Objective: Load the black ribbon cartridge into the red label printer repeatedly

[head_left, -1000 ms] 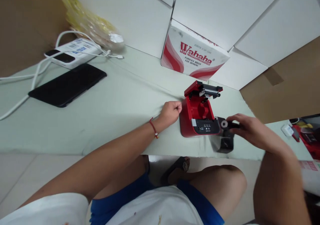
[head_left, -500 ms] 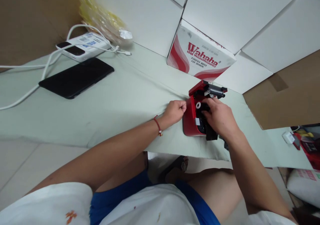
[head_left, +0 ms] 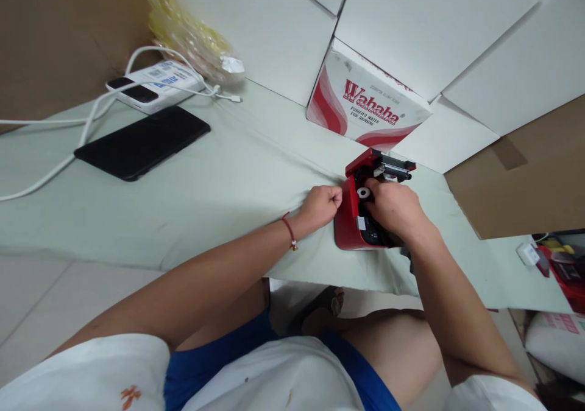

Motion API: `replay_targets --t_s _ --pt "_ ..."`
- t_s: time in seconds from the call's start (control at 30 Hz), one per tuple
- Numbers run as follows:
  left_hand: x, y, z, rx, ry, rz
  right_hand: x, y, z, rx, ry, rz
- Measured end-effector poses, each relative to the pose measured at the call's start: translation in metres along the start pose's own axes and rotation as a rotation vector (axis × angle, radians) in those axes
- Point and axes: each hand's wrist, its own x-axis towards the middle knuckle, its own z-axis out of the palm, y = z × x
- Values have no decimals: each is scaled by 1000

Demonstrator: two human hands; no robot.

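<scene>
The red thermal printer (head_left: 345,231) stood with its lid (head_left: 363,162) open, not yet closed; the right grip (head_left: 393,209) held a dark roll (head_left: 364,192) inside it, and the closed left grip (head_left: 322,206) rested empty just beside.

Red printer (head_left: 345,231) on pale green cloth-covered surface (head_left: 183,216), lid (head_left: 363,160) open at 12 o'clock. Right hand (head_left: 395,210) over the open bay, fingers (head_left: 377,189) on a white-cored roll (head_left: 363,192). Left hand (head_left: 320,207) in a fist just beside the printer at 9 o'clock. Wahaha carton (head_left: 365,97) behind at 12 o'clock; black phone (head_left: 141,143) and white power bank (head_left: 155,85) at 10 o'clock.
</scene>
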Motion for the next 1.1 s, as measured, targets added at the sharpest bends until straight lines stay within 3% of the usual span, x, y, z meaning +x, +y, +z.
replay_targets --t_s 0.3,0.6,0.73,0.9,1.1 --pt "1 1 1 38 -20 -15 -5 13 6 160 -2 -57" --pt "1 2 -1 82 -47 -21 7 -7 2 49 -30 45" --pt "1 5 -1 96 -58 -21 -1 -14 0 12 -24 56" --pt "1 6 0 103 -56 -30 -10 -12 -4 -7 -13 40" --pt "1 6 0 106 -54 -31 4 -5 5 71 9 -12"
